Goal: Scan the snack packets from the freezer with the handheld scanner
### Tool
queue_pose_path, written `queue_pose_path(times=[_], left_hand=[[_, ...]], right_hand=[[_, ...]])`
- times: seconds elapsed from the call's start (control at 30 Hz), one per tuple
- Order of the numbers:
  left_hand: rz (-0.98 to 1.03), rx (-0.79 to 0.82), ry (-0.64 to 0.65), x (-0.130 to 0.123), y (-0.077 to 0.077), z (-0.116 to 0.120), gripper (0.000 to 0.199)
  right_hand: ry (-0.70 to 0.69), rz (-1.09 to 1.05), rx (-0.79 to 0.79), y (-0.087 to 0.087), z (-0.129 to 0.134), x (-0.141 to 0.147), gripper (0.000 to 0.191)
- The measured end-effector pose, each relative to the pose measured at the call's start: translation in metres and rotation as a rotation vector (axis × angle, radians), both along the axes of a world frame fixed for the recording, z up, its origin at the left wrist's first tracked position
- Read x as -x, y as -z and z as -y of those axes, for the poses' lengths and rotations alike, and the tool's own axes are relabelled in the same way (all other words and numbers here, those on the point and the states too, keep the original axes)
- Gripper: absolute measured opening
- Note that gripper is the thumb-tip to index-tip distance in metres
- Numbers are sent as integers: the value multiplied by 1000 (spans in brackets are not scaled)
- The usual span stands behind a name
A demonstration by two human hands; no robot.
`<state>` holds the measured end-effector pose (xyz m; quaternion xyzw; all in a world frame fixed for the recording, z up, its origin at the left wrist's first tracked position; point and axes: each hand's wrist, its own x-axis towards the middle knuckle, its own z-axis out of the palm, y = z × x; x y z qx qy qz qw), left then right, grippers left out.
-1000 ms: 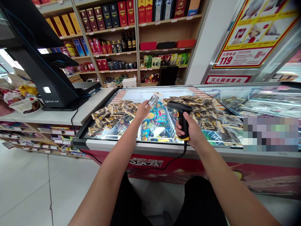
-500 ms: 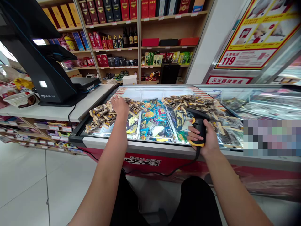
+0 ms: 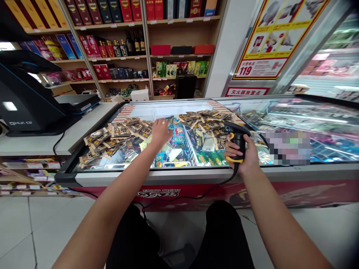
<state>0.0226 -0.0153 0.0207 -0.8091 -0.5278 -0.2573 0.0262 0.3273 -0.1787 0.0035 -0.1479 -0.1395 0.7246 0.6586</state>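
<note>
The scanner (image 3: pixel 238 144) you grip is matt black plastic with smooth yellow trim, and its cable (image 3: pixel 209 192) has a dull, rubbery skin. Your packets (image 3: pixel 122 130) are thin, crinkled plastic film, shiny where light catches them. They lie on smooth clear glass (image 3: pixel 331 121), streaked with reflections. The grey rim (image 3: pixel 196 173) around it looks smooth; you can't tell metal from plastic there. Below, the red panel (image 3: pixel 303 191) has a soft sheen. To your left, the till (image 3: pixel 30 97) is dark, satin plastic beside a smooth white counter (image 3: pixel 28 145). The shelves (image 3: pixel 182 35) look like pale wood. Your trousers (image 3: pixel 227 231) are matt black cloth, above smooth floor tiles (image 3: pixel 17 224).
</note>
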Motion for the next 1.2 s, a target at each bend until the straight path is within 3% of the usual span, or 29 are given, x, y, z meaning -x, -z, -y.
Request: queue_pose_path(times=[0.2,0.33,0.47,0.63,0.77,1.0,1.2], left_hand=[[-47,272,82,-57,12,-31,71],[-65,238,98,-78,14,-55,70],[-75,83,92,-88,20,-64,45],[72,53,143,-79,20,-63,44],[336,55,213,-64,14,-60,38],[1085,597,324,-39,17,-31,36],[1194,824,325,-17,22,-21,36]], right_hand=[[-111,-141,-25,6,3,-2,26],[-151,-185,-17,6,4,-1,27],[-177,-190,-18,7,5,-3,26],[-162,-174,20,5,5,-2,26],[-141,-165,39,2,5,1,27],[-99,-23,23,-3,7,6,27],[-42,295,-25,-8,6,20,34]])
